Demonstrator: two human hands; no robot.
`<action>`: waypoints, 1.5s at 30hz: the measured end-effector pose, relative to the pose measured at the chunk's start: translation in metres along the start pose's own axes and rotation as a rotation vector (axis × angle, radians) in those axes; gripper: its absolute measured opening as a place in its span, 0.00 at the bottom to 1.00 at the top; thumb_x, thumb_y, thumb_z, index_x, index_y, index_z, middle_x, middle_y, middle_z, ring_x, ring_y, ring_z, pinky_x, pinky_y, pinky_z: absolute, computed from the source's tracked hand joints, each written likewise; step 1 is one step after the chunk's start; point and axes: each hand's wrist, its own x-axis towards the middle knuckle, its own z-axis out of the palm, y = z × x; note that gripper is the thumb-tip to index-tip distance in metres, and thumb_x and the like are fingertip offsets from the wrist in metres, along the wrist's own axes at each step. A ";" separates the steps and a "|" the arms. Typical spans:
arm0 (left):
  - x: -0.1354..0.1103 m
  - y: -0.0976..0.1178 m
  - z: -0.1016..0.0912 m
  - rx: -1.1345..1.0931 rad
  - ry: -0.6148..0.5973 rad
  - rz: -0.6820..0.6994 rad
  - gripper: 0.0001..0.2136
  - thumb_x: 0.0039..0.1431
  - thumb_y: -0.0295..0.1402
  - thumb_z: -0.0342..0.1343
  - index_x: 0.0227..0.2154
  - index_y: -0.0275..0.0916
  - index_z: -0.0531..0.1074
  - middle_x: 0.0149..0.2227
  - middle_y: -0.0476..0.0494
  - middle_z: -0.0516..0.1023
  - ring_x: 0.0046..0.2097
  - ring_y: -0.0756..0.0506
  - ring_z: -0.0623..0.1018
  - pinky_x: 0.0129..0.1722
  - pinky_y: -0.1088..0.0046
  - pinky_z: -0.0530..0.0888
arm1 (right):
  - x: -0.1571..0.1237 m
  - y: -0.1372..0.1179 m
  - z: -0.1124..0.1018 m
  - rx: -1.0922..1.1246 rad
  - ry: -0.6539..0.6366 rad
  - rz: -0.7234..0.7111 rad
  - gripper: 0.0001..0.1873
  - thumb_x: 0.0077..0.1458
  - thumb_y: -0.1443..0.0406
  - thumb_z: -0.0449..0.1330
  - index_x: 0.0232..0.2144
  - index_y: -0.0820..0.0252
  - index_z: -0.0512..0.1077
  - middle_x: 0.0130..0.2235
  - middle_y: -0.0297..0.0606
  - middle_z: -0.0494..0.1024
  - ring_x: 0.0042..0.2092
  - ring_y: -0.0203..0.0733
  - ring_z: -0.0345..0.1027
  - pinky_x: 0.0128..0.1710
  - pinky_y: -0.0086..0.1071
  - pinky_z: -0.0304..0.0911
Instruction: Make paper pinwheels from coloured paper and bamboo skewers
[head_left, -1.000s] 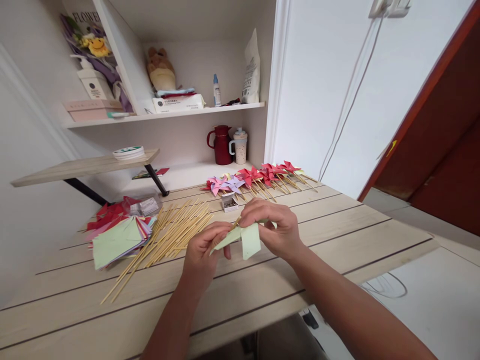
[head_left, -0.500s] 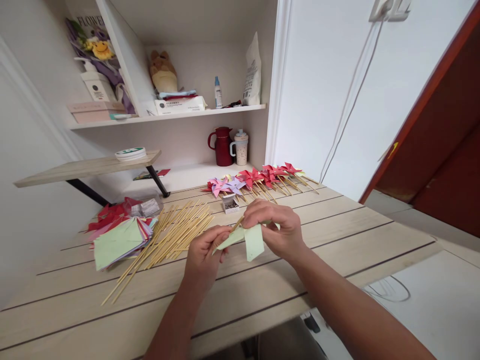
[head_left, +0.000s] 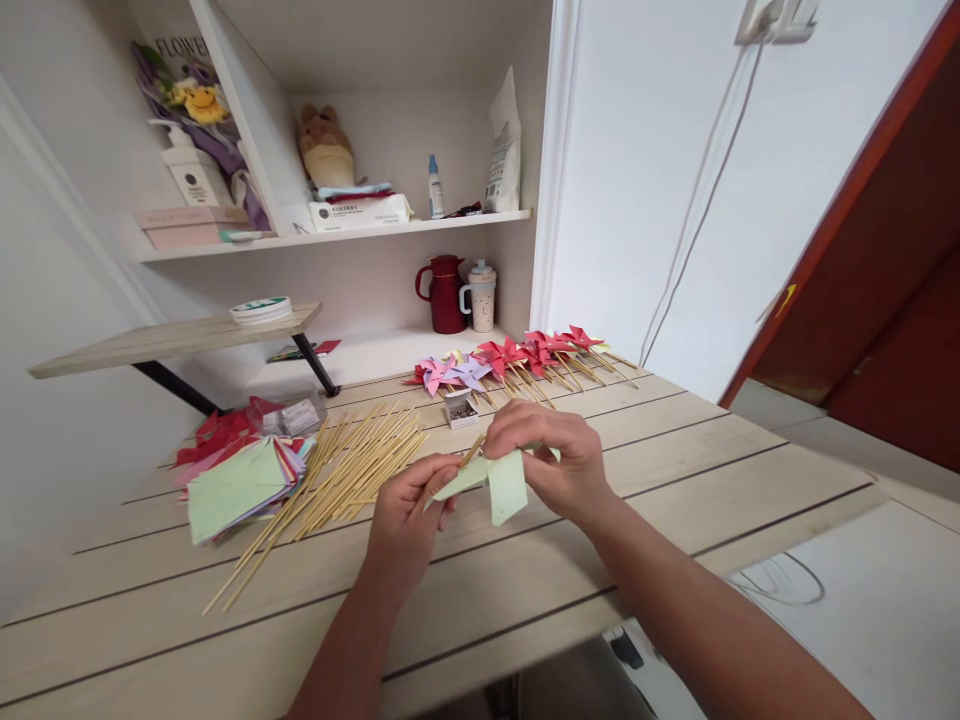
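A pale green paper pinwheel (head_left: 501,482) is held between both hands above the wooden table (head_left: 675,470). My left hand (head_left: 409,510) is closed on its left flap and on a thin wooden stick (head_left: 472,450) that pokes up behind the paper. My right hand (head_left: 551,455) pinches the middle of the pinwheel from above, fingers curled. A loose pile of bamboo sticks (head_left: 337,470) lies just left of my hands.
A stack of coloured paper squares (head_left: 240,475) sits at the left. A row of finished pink, purple and red pinwheels (head_left: 510,360) lies at the table's back, with a small box of pins (head_left: 459,408) in front. A red jug (head_left: 444,292) and cup (head_left: 480,293) stand behind.
Almost nothing differs. Both hands keep their grip on the green pinwheel, with only small finger shifts at its centre.
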 end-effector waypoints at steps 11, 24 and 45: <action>-0.004 -0.003 0.000 0.039 -0.002 0.035 0.12 0.56 0.42 0.64 0.35 0.37 0.83 0.21 0.50 0.70 0.21 0.54 0.62 0.19 0.79 0.59 | 0.000 -0.001 0.000 -0.019 0.001 0.017 0.10 0.58 0.74 0.62 0.34 0.55 0.80 0.31 0.37 0.82 0.33 0.39 0.75 0.34 0.36 0.71; -0.007 0.002 0.003 0.045 0.034 0.043 0.10 0.57 0.39 0.63 0.35 0.38 0.83 0.22 0.50 0.71 0.22 0.54 0.63 0.20 0.78 0.60 | 0.000 -0.002 0.000 -0.029 0.004 0.017 0.09 0.59 0.73 0.62 0.33 0.55 0.79 0.31 0.37 0.82 0.33 0.39 0.75 0.33 0.35 0.71; -0.001 0.000 -0.006 0.307 -0.008 0.396 0.09 0.62 0.35 0.58 0.37 0.41 0.84 0.27 0.45 0.79 0.28 0.49 0.74 0.28 0.74 0.71 | -0.002 -0.003 0.000 -0.035 0.010 0.033 0.09 0.58 0.73 0.63 0.35 0.54 0.80 0.32 0.36 0.82 0.34 0.39 0.74 0.35 0.37 0.71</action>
